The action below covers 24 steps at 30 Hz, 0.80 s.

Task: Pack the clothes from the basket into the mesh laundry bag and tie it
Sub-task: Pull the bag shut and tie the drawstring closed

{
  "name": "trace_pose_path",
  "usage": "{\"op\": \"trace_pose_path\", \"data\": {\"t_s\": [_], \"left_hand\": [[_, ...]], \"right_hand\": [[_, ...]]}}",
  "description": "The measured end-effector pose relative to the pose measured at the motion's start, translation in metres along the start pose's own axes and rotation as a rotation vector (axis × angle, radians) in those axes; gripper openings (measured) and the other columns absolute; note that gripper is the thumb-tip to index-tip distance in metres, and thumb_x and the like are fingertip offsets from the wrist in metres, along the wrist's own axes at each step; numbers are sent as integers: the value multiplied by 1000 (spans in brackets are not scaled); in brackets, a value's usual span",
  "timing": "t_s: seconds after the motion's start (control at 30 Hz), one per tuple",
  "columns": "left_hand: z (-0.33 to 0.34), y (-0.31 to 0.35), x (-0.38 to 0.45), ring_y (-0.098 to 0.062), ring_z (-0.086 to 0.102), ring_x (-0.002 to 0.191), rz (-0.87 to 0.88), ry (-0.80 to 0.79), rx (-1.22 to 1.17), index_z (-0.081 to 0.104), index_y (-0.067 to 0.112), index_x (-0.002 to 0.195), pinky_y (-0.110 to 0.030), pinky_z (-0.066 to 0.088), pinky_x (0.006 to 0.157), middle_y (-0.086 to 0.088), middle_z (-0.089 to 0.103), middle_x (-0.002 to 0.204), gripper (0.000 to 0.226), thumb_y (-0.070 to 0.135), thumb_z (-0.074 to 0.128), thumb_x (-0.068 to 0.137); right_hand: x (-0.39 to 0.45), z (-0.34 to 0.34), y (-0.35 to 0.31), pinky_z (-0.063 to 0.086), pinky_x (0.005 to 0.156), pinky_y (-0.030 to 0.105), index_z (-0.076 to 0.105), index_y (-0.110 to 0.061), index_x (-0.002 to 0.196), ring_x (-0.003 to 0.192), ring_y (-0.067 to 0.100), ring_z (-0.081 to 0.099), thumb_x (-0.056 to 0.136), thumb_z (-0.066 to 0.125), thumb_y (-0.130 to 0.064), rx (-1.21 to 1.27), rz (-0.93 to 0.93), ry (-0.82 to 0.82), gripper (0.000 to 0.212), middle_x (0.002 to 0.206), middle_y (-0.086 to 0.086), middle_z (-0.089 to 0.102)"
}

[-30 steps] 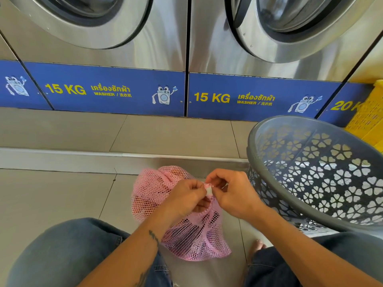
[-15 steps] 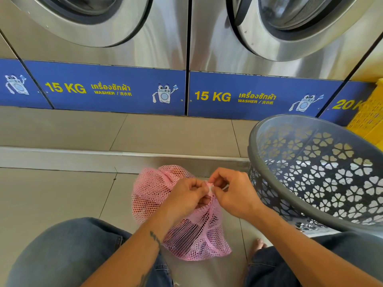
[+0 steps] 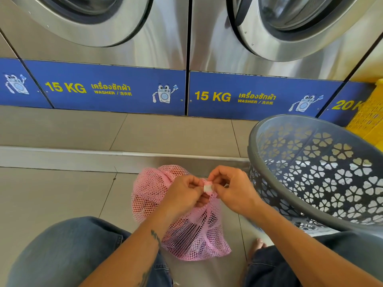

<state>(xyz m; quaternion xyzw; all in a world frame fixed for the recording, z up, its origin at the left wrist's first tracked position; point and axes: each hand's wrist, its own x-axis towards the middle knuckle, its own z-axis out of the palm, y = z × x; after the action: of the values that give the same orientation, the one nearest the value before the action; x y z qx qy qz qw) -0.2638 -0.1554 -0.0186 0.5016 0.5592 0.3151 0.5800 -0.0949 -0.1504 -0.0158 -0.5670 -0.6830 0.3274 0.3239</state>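
Beside the basket's rim [image 3: 251,154], both hands [image 3: 182,195] [image 3: 234,189] pinch the mesh bag's [image 3: 194,235] white toggle [image 3: 207,187].

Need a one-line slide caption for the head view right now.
Both hands, left hand and right hand, pinch a white toggle at the pink mesh laundry bag neck beside a grey basket.

One wide-angle camera on my head looks forward and down, close over my knees and the floor [image 3: 51,199], with the washers' [image 3: 165,38] fronts filling the far edge.
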Motion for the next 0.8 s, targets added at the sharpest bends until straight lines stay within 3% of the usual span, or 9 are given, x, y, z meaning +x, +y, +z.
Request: {"op": "trace_pose_path", "data": {"t_s": [0.2,0.27,0.37,0.53,0.67,0.73,0.8], "left_hand": [[-10,4,5,-15,67,63,61,48,302,67,17,77,-40,59,71,-4,71,69,18,7,59,90],[-11,5,5,-14,64,62,39,45,385,64,19,75,-36,57,62,-1,69,70,20,7,57,89],[-19,10,7,-10,59,61,31,129,511,66,14,81,-22,47,50,2,69,83,17,6,54,90],[-28,14,5,-2,57,80,57,139,587,66,16,88,-17,42,61,12,62,93,17,7,52,90],[-28,13,7,-4,56,83,76,126,522,62,21,93,-18,40,62,8,62,96,12,13,53,95],[-26,14,7,-13,61,84,47,72,357,59,22,98,-23,46,64,2,66,99,4,18,57,96],[-21,13,6,-18,63,79,11,6,201,57,24,105,-28,47,66,-4,71,97,14,20,64,93]], "right_hand": [[6,-8,-1,58,64,35,66,-34,89,61,10,64,77,67,6,-66,4,-146,42,70,-3,71],[6,-11,-6,57,63,34,62,-33,94,59,8,61,80,66,3,-170,-27,-209,38,70,-4,70],[10,-20,-8,53,65,43,59,-27,101,65,16,59,81,57,-5,-382,-122,-233,30,69,-2,66],[10,-25,-8,52,66,43,64,-23,99,66,12,52,85,52,-9,-472,-153,-189,22,68,-10,57],[12,-23,-3,47,60,33,68,-20,97,59,5,49,85,56,-6,-392,-147,-107,21,66,-12,56],[12,-20,1,48,60,31,68,-19,98,60,12,54,86,58,-3,-281,-95,-36,22,69,-6,62],[10,-13,6,50,64,24,66,-19,104,66,12,58,86,62,0,-148,-21,9,27,73,-4,65]]}}
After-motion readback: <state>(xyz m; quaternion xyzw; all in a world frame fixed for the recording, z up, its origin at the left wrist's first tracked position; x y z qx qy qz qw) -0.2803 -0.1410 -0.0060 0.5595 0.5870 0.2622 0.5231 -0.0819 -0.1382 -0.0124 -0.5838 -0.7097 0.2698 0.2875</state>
